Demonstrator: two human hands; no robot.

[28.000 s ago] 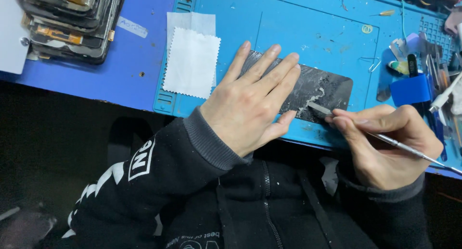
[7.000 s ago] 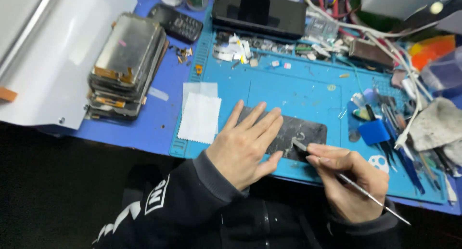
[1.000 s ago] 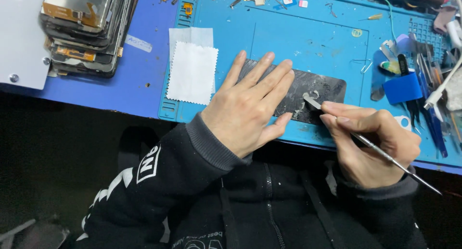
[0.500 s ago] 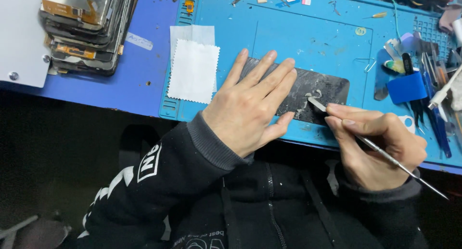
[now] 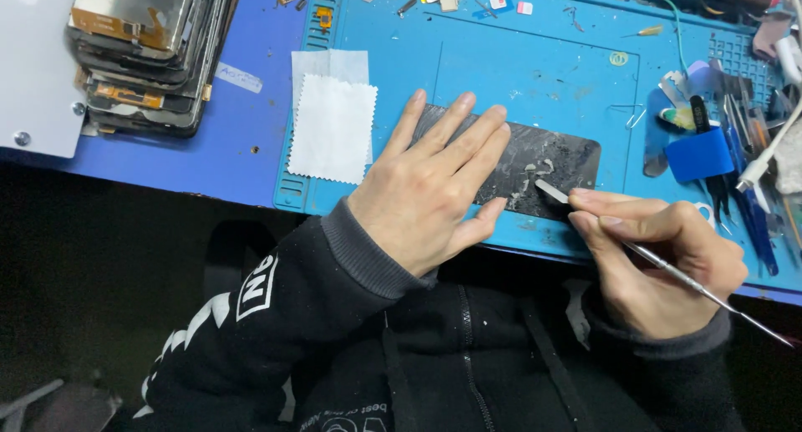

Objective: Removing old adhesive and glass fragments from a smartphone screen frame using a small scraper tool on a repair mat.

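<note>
My left hand [image 5: 434, 181] lies flat, fingers spread, on the left part of a dark phone panel [image 5: 551, 160] that rests on the blue work mat [image 5: 535, 73]. My right hand [image 5: 660, 256] grips a thin metal scraper tool [image 5: 668, 269] like a pen. Its flat tip touches the panel's near right part, beside pale curled bits of scraped residue [image 5: 530, 175].
A white cloth [image 5: 332, 127] lies left of my left hand. A stack of phone screens [image 5: 150, 48] sits at the far left on a darker blue surface. Tools and a blue block [image 5: 700, 155] crowd the mat's right side; small parts lie along its far edge.
The view has drifted slightly. The scraper tip has shifted a little along the panel; my left hand stays pressed in the same spot.
</note>
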